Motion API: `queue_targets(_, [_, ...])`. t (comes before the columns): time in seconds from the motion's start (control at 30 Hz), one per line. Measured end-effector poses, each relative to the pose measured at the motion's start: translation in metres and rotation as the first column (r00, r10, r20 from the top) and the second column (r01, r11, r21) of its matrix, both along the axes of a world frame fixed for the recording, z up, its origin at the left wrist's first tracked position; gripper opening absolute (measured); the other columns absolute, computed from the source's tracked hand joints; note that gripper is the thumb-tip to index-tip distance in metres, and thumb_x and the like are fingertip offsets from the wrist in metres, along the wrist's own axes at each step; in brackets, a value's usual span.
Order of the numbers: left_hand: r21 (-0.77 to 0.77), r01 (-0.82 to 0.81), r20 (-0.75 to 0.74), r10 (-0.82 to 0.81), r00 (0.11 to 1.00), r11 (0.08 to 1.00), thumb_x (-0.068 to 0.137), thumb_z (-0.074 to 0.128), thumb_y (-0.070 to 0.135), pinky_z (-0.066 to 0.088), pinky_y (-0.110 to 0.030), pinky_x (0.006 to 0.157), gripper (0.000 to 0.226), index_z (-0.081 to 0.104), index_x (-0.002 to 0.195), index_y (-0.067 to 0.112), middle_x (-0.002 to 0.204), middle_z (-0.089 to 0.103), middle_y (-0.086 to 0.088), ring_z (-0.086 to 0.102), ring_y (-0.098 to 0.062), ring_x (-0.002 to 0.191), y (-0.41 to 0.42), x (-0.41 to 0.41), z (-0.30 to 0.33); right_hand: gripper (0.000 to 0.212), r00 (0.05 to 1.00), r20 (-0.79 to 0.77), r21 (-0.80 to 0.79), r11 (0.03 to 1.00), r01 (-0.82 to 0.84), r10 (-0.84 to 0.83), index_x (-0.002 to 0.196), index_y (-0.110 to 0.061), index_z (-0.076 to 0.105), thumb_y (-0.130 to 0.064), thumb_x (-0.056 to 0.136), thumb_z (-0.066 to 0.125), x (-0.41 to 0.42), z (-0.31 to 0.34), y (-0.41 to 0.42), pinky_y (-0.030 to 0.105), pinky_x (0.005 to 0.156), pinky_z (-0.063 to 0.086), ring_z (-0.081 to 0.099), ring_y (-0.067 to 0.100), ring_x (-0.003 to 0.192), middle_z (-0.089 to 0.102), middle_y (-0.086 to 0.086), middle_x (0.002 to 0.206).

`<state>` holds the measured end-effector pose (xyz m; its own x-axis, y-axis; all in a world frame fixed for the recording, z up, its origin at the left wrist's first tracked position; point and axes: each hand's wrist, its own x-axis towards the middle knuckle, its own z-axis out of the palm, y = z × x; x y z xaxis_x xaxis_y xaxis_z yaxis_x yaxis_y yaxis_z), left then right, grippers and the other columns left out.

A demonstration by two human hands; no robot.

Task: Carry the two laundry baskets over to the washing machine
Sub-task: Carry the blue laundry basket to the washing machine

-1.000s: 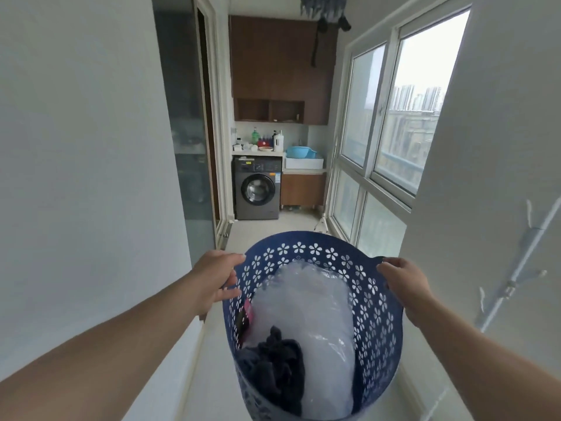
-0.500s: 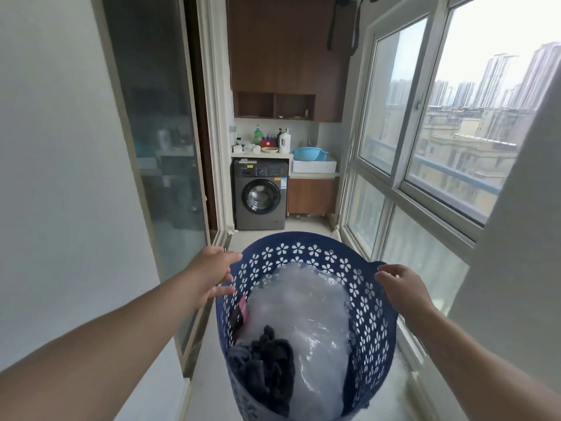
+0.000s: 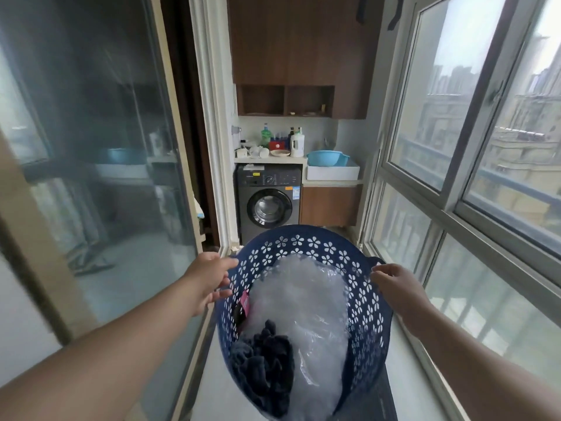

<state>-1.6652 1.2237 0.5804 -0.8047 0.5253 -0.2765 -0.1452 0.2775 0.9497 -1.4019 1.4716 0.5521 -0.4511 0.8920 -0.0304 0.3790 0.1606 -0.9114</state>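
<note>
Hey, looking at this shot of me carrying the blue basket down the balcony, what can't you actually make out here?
All in the head view:
- Second basket: not in frame.
- Laundry basket bottom: cut off by the lower edge.
- Items under the clear plastic bag and dark clothes: covered.
- Right hand fingertips: hidden behind the rim.
- Left hand grip: partly hidden by the rim.
- Washing machine panel text: too small.

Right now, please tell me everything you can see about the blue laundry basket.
The blue laundry basket is round, seemingly plastic, its wall pierced with flower-shaped holes. It is held up, tilted toward the camera, so the inside shows. The left hand and the right hand grip opposite sides of its rim. Inside lie a clear plastic bag, dark cloth and something pink.
</note>
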Motion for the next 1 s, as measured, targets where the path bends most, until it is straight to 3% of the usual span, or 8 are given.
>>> queue_targets(0.13, [0.033,0.026,0.023,-0.026,0.999,0.999,0.094,0.067,0.021,0.061,-0.044,0.08,0.033,0.045,0.119,0.021,0.097,0.052,-0.014,0.054,-0.024,0.083,0.072,-0.104,-0.026,0.01,1.0,0.004,-0.041,0.999,0.0,0.0,0.099,-0.017,0.075,-0.018,0.094,0.067,-0.096,-0.018,0.065,0.041,0.067,0.044,0.055,0.027,0.073,0.073,0.03,0.088])
queue_targets(0.27, [-0.04,0.089,0.072,-0.085,0.994,0.995,0.092,0.066,0.025,0.057,-0.035,0.063,0.033,0.058,0.12,0.009,0.094,0.05,-0.013,0.053,-0.023,0.078,0.15,-0.224,-0.047,0.01,0.999,0.023,-0.063,0.997,0.037,-0.036,0.09,-0.01,0.076,-0.012,0.093,0.066,-0.202,-0.025,0.137,0.041,0.069,0.042,0.055,0.027,0.074,0.073,0.022,0.084])
queue_targets(0.4, [-0.078,0.116,0.072,-0.11,0.991,0.99,0.092,0.068,0.025,0.052,-0.035,0.063,0.022,0.062,0.108,0.012,0.091,0.05,-0.011,0.05,-0.02,0.075,0.232,-0.327,-0.05,0.009,0.996,0.064,-0.058,0.996,0.07,-0.066,0.094,-0.013,0.076,-0.016,0.09,0.069,-0.295,-0.03,0.212,0.048,0.078,0.058,0.067,0.026,0.075,0.078,0.019,0.091])
queue_targets(0.47, [-0.087,0.119,0.062,-0.114,0.992,0.989,0.091,0.069,0.024,0.051,-0.034,0.062,0.024,0.061,0.111,0.013,0.091,0.051,-0.011,0.051,-0.02,0.075,0.272,-0.367,-0.053,0.009,0.993,0.082,-0.069,0.994,0.085,-0.079,0.094,-0.014,0.077,-0.014,0.09,0.069,-0.33,-0.037,0.246,0.049,0.085,0.059,0.067,0.026,0.074,0.078,0.015,0.087])
queue_targets(0.63, [-0.094,0.149,0.097,-0.14,0.985,0.984,0.09,0.072,0.023,0.051,-0.034,0.062,0.049,0.053,0.134,0.012,0.094,0.053,-0.011,0.052,-0.02,0.076,0.372,-0.46,-0.07,0.026,0.992,0.09,-0.09,0.991,0.101,-0.093,0.094,0.011,0.07,-0.013,0.086,0.064,-0.414,-0.063,0.347,0.041,0.065,0.046,0.054,0.024,0.07,0.063,0.011,0.075])
queue_targets(0.73, [-0.105,0.161,0.104,-0.15,0.983,0.981,0.09,0.073,0.023,0.053,-0.035,0.065,0.063,0.044,0.145,0.017,0.098,0.055,-0.013,0.055,-0.022,0.082,0.445,-0.518,-0.088,0.038,0.988,0.106,-0.122,0.985,0.123,-0.11,0.092,0.012,0.066,-0.022,0.078,0.061,-0.477,-0.088,0.42,0.034,0.064,0.036,0.052,0.021,0.066,0.057,0.008,0.068])
queue_targets(0.87, [-0.157,0.149,0.103,-0.134,0.986,0.976,0.085,0.074,0.028,0.056,-0.033,0.062,0.064,0.048,0.142,0.016,0.094,0.057,-0.01,0.058,-0.021,0.078,0.542,-0.589,-0.107,0.04,0.986,0.06,-0.251,0.954,0.165,-0.155,0.085,0.01,0.066,-0.027,0.072,0.061,-0.551,-0.113,0.517,0.037,0.065,0.035,0.05,0.022,0.067,0.055,0.009,0.067])
queue_targets(1.0, [-0.231,0.202,0.097,-0.184,0.978,0.952,0.084,0.072,0.032,0.052,-0.028,0.058,0.056,0.054,0.134,0.014,0.089,0.055,-0.005,0.055,-0.018,0.073,0.642,-0.645,-0.109,0.034,0.975,0.126,-0.358,0.908,0.219,-0.185,0.095,0.014,0.064,-0.018,0.086,0.06,-0.603,-0.125,0.603,0.035,0.064,0.033,0.047,0.025,0.074,0.053,0.013,0.075])
